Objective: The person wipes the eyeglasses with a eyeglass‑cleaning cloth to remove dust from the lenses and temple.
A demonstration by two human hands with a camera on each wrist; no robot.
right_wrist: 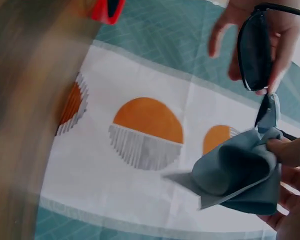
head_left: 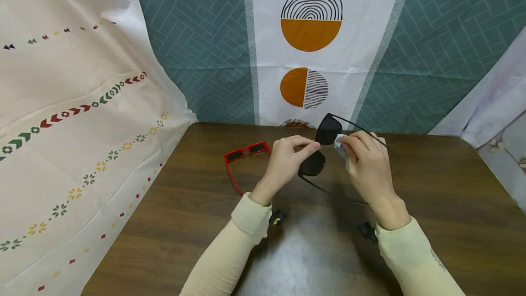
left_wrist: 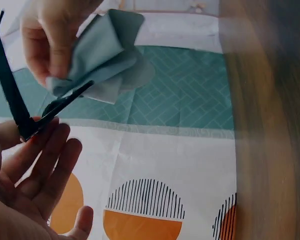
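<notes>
Black sunglasses [head_left: 312, 163] with dark lenses are held up above the table, tilted, temples unfolded toward the right. My left hand [head_left: 288, 159] pinches them near the bridge between thumb and fingers. With thumb and fingers, my right hand [head_left: 367, 163] grips a light blue-grey cloth [head_left: 340, 144] at the edge of the farther lens. The bunched cloth [right_wrist: 235, 172] shows larger in the right wrist view, folded against the lens. In the left wrist view the cloth [left_wrist: 107, 55] hangs past the black frame. Part of the lens is hidden behind it.
Red-framed sunglasses [head_left: 247, 150] lie on the brown wooden table [head_left: 185, 223], left of my left hand. Patterned cloths cover the wall behind; a white embroidered cloth [head_left: 74, 150] hangs along the left edge. Dark wrist devices [head_left: 277, 217] sit at both cuffs.
</notes>
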